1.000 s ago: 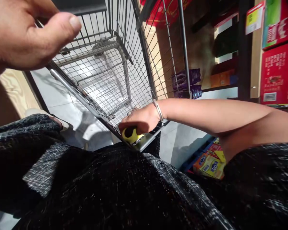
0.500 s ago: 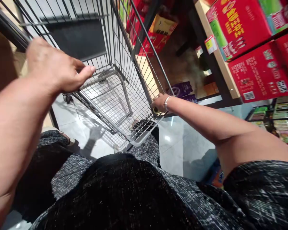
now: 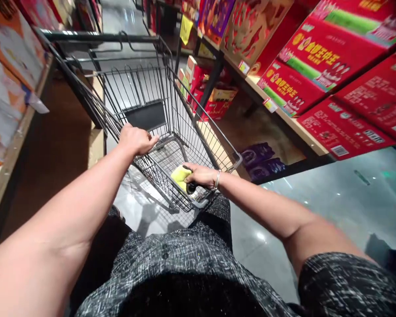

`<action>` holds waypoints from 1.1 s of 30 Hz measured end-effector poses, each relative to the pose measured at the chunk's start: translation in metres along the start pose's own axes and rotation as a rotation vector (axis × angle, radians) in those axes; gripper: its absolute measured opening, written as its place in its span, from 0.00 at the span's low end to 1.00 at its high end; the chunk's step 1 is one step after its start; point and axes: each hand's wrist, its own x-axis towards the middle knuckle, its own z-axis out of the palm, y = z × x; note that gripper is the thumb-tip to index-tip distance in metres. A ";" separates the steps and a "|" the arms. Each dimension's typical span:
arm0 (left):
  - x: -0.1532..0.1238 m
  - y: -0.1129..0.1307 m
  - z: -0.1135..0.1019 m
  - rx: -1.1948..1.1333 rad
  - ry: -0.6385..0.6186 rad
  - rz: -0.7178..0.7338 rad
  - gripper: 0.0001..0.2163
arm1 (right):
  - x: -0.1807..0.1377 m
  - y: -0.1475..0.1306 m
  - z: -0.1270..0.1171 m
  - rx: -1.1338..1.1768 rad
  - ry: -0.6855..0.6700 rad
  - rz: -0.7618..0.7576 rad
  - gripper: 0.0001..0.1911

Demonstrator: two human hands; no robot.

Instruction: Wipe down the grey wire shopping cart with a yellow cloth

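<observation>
A grey wire shopping cart (image 3: 102, 37) stands in front of me, its narrow end towards my legs. On the cart's left side, my left hand (image 3: 135, 140) is closed over the wire edge with the thumb pointing right. My right hand (image 3: 201, 176), with a bracelet at the wrist, reaches over the near end of the basket. Its fingers are closed on a yellow item with black parts (image 3: 181, 176), whose kind I cannot make out. A dark panel (image 3: 147, 115) lies inside the far part of the cart.
On the right, red boxes (image 3: 320, 57) are stacked on a wooden-edged shelf (image 3: 293, 124). Purple packages (image 3: 260, 160) lie on the level below. Another shelf with orange and white boxes (image 3: 9, 57) stands on the left. The shiny floor (image 3: 267, 211) runs between the shelves.
My view has shifted, showing more of the cart and aisle. The right hand has moved left over the basket, and the yellow item in it now shows more fully. The left hand appears farther away.
</observation>
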 end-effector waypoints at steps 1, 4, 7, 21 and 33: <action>-0.002 0.002 -0.001 -0.002 0.010 -0.004 0.35 | -0.001 -0.004 0.006 -0.010 0.089 -0.085 0.19; -0.008 0.007 -0.003 -0.029 0.051 0.008 0.36 | 0.006 -0.011 0.031 -0.135 0.377 -0.295 0.23; -0.013 0.011 -0.003 -0.043 0.080 0.004 0.37 | 0.017 -0.011 0.059 -0.231 0.611 -0.375 0.27; -0.017 0.068 -0.006 -0.205 0.064 -0.059 0.41 | 0.003 0.052 0.037 -0.852 0.983 -0.735 0.35; -0.033 0.179 -0.026 -0.392 0.040 0.320 0.34 | -0.030 0.122 -0.130 -0.608 1.130 -0.441 0.27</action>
